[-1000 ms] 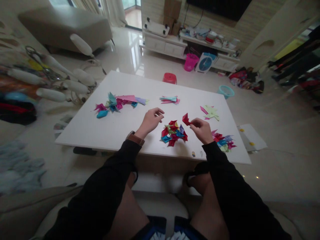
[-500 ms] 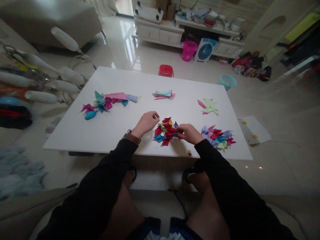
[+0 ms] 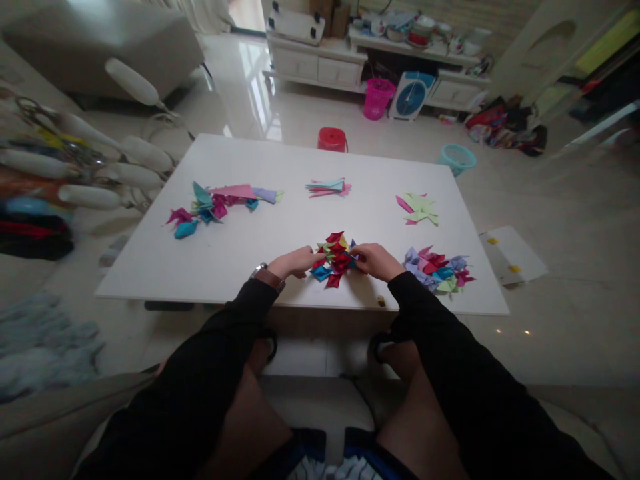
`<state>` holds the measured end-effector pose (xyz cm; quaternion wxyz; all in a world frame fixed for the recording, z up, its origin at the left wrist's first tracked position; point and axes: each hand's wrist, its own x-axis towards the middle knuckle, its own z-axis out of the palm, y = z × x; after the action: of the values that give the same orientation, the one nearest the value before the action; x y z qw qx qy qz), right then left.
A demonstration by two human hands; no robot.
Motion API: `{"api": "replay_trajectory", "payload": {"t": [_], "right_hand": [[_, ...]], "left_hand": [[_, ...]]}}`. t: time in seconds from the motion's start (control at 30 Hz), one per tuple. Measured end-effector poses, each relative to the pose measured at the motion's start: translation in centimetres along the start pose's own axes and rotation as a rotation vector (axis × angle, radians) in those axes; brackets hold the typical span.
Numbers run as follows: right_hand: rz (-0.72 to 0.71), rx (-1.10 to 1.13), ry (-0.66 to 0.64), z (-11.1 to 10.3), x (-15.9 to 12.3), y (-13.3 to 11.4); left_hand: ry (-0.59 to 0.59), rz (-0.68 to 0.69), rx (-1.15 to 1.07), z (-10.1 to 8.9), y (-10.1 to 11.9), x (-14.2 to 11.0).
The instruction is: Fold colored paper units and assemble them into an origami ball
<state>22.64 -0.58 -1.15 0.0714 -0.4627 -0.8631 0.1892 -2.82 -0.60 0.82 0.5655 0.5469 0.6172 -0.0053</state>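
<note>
A cluster of folded origami paper pieces (image 3: 337, 261), in red, blue, yellow-green and purple, rests on the white table (image 3: 240, 260) in front of me. My left hand (image 3: 297, 261), a watch on its wrist, reaches the cluster's left edge, its fingers bent and drawn together; what they grip is hidden. At the right edge, my right hand (image 3: 376, 260) pinches a folded paper piece, mostly covered by the fingers. Another mixed pile of folded paper (image 3: 437, 270) lies to the right of my right hand.
Farther back on the table are a colourful paper heap (image 3: 215, 203), a stack of folded strips (image 3: 329, 187) and light-green pieces (image 3: 419, 209). A small yellow-and-dark item (image 3: 381, 301) sits at the near edge. Beyond stand a red stool (image 3: 332, 139) and a blue basket (image 3: 457, 157).
My right hand has brought a red folded piece down to the cluster and stays there. My left hand has closed in on the cluster's left edge. The right pile shows more purple pieces.
</note>
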Motion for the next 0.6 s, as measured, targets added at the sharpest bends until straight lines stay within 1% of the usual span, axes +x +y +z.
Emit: {"api": "replay_trajectory", "payload": {"t": [0.1,0.23,0.33,0.43,0.53,0.6], "right_hand": [[-0.012,0.014,0.038,-0.3,-0.1,0.0],[-0.034,0.025,0.057,-0.5,-0.2,0.0],[-0.036,0.02,0.056,-0.8,-0.2,-0.1],[-0.029,0.002,0.05,-1.0,-0.4,-0.6],[-0.045,-0.016,0.008,-0.7,-0.7,-1.8],[-0.094,-0.018,-0.077,-0.2,-1.0,-2.9]], "left_hand": [[-0.051,0.061,-0.053,0.5,-0.3,0.0],[-0.077,0.17,-0.068,1.1,-0.7,0.7],[-0.095,0.205,-0.102,1.4,-0.8,1.1],[-0.107,0.218,-0.138,1.4,-0.7,1.0],[-0.108,0.218,-0.121,1.3,-0.6,0.7],[-0.096,0.217,-0.08,1.2,-0.5,0.6]]}}
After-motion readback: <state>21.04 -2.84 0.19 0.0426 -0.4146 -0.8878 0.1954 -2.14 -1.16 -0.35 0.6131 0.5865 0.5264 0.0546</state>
